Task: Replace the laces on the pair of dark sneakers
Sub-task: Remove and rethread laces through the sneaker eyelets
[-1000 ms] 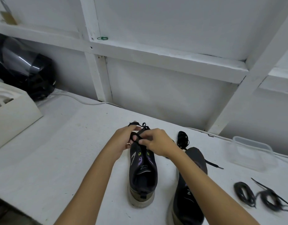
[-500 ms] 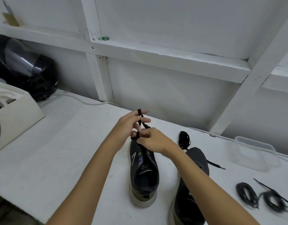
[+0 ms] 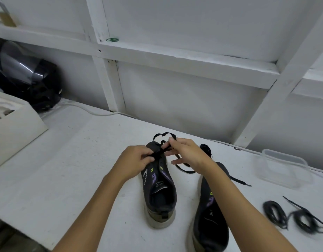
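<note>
Left sneaker point(image 3: 159, 190) upright on white table point(image 3: 66, 170), heel toward viewer. Left hand point(image 3: 134, 161) pinches black lace point(image 3: 163, 140) at the toe eyelets. Right hand point(image 3: 187, 153) pinches the same lace just beyond; lower fingers spread. Second sneaker point(image 3: 210, 215) just right.

- Left dark sneaker point(image 3: 159, 193), heel toward the camera, is stood upright; a black lace point(image 3: 163, 138) is looped at its toe.
- Right dark sneaker point(image 3: 210, 215) is set beside it.
- Coiled black laces point(image 3: 291, 214) are lain well right.
</note>
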Demonstrator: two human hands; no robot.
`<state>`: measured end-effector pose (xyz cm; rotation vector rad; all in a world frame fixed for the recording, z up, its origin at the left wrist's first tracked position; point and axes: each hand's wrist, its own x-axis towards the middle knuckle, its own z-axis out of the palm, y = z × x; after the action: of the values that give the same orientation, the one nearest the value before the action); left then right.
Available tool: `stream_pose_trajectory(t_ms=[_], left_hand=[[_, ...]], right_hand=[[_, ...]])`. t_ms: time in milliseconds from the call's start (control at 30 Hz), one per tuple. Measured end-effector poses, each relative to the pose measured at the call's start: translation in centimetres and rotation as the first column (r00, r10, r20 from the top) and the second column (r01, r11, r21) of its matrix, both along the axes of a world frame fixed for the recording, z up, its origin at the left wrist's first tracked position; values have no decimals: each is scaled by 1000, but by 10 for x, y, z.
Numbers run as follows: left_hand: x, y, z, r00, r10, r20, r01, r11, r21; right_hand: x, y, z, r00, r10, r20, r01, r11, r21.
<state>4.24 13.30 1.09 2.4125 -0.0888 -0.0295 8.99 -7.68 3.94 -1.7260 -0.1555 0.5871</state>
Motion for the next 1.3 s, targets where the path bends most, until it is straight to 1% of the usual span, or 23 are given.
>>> stream_pose_trajectory(t_ms=[100,200,233,267,333,400,467,500,600,667,733,767,800,867,933,967,1033,1067,1100,1133,1200,1233,1300], left_hand=[[-2,0,8,964,136,230,-151,987,51],[-3,17,18,896,328,299,-312,945,-101],[-3,24,22,876,408,258,-358,907,-220],[-3,30,26,858,485,167,-391,830,-399],[-2,42,33,822,566,-61,-433,552,-713],[-4,56,38,791,567,-227,-493,373,-786],[-8,65,38,781,542,-312,-528,304,-793],[-9,68,35,774,546,-322,-540,302,-786],[-15,74,23,686,703,-188,-632,448,-632],[-19,72,19,630,773,-79,-679,498,-538],[-23,67,17,641,768,-9,-673,557,-487],[-24,63,17,649,760,32,-669,590,-453],[-24,60,17,652,755,72,-664,614,-426],[-23,55,18,660,738,138,-646,652,-398],[-22,50,18,679,709,191,-624,695,-358],[-22,48,18,688,693,213,-617,714,-330],[-22,43,19,714,656,246,-603,754,-262],[-21,40,19,737,626,255,-587,779,-219],[-21,37,20,769,585,257,-559,811,-173],[-21,34,22,808,534,250,-519,845,-127],[-20,24,26,879,418,229,-415,908,-66],[-20,18,28,903,366,224,-365,930,-45],[-19,8,32,934,282,221,-287,958,-8]], right_hand=[[2,-4,0,995,-103,-11,103,992,67],[6,-16,3,973,-219,-76,232,939,252],[8,-21,5,961,-254,-104,274,908,316],[9,-27,7,946,-296,-130,323,866,381],[13,-38,12,907,-386,-170,418,765,490],[17,-49,18,871,-463,-165,470,685,557],[20,-60,19,835,-531,-144,505,634,586],[21,-64,20,804,-579,-133,536,610,584],[23,-74,16,693,-712,-113,643,540,543],[19,-76,12,701,-713,-22,680,660,320],[13,-74,6,851,-514,108,522,850,-74],[8,-71,6,937,-332,106,349,898,-267],[3,-67,8,989,-145,39,148,894,-424],[-5,-58,15,978,120,-169,-198,779,-595],[-10,-48,22,946,220,-239,-325,619,-715],[-11,-43,25,955,236,-178,-280,528,-802],[-10,-35,29,965,238,107,16,356,-935],[-10,-30,30,933,242,266,178,334,-926],[-9,-23,30,891,239,387,283,376,-883],[-8,-17,29,854,235,464,317,473,-822],[-6,1,27,831,247,498,188,718,-670],[-6,10,26,832,275,482,78,801,-593],[-7,29,20,832,329,447,-108,886,-451]])
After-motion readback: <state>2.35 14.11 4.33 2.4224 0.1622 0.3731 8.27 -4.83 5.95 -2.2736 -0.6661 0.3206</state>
